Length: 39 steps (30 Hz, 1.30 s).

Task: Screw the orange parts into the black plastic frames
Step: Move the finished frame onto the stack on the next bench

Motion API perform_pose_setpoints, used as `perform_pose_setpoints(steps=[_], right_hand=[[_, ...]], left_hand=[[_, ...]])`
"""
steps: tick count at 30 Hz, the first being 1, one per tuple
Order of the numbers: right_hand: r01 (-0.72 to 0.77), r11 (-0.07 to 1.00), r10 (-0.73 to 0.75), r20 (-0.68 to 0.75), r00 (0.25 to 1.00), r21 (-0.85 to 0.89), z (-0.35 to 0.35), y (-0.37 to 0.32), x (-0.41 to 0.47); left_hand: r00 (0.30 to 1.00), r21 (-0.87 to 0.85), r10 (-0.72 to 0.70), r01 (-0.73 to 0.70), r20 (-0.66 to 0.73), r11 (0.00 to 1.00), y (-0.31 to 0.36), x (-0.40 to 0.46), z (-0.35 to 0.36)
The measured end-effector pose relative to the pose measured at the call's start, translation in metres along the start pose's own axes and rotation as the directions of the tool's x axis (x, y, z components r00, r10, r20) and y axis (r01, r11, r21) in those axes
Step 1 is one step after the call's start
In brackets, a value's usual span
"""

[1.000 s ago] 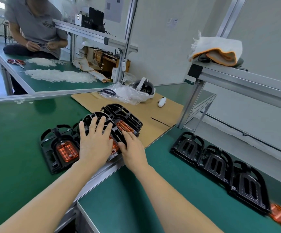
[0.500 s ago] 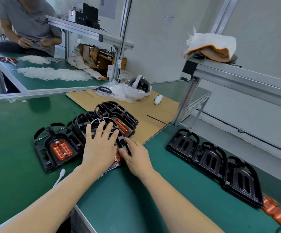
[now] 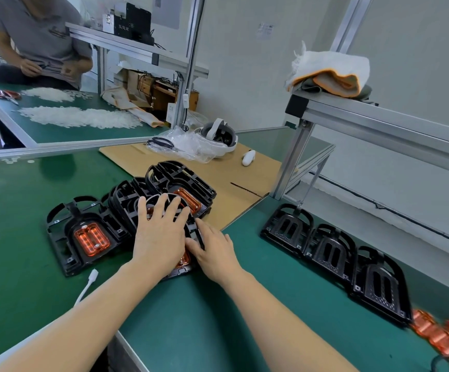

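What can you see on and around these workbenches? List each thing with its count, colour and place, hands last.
Frames with orange parts: about four, black, overlapping, bench left and centre.
Empty frames: three, black, row at right.
Loose orange parts: blurred pile, lower right corner.
Cardboard sheet: one, brown, behind the frames.
Headset: one, white, on cardboard.
Towel: white and orange, on shelf.
Cable end: one, white, near left arm.
Small pieces: white heaps, far table.
Seated person: one, grey shirt, far left.
Left hand: flat on centre frame.
Right hand: touching same frame's edge.
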State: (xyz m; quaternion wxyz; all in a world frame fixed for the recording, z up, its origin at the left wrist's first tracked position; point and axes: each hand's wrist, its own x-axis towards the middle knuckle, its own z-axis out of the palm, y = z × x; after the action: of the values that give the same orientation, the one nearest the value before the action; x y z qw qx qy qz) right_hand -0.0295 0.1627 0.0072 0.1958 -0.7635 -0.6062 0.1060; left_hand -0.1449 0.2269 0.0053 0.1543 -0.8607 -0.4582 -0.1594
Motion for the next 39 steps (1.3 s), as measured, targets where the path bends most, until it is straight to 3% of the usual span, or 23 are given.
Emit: perform_pose_setpoints(steps=[3,6,16,20,25,30,39], right_hand=[[-0.042,0.998,0.04,-0.051,0.998,-0.046,0.0,-0.002,0.0],[-0.092,0.994,0.099,-0.144,0.985,0.057,-0.003,-0.008,0.002],[-0.002,0.988,0.045,-0.278,0.959,0.153,0.0,-0.061,0.037],[0.077,0.968,-0.016,-0.249,0.968,0.238,0.006,-0.083,0.048],[0.297,0.954,-0.289,-0.143,0.947,0.04,0.015,-0.077,0.04],[0.403,0.915,-0.4,-0.077,0.913,0.024,0.024,-0.074,0.032],[0.372,0.928,-0.373,-0.092,0.923,-0.031,0.017,-0.06,0.025]], left_hand=[[1.0,-0.047,-0.022,0.022,-0.01,0.999,-0.001,-0.001,-0.001],[0.995,-0.154,-0.086,0.079,-0.042,0.985,-0.008,0.0,-0.006],[0.976,-0.236,-0.141,0.1,-0.165,0.967,-0.035,0.007,-0.011],[0.969,-0.189,-0.227,0.206,-0.1,0.96,-0.061,0.014,-0.006],[0.941,-0.146,-0.336,0.328,-0.033,0.933,-0.089,0.018,-0.001],[0.93,-0.181,-0.369,0.365,0.012,0.913,-0.103,0.005,0.004],[0.922,-0.338,-0.378,0.331,-0.081,0.881,-0.09,0.002,0.003]])
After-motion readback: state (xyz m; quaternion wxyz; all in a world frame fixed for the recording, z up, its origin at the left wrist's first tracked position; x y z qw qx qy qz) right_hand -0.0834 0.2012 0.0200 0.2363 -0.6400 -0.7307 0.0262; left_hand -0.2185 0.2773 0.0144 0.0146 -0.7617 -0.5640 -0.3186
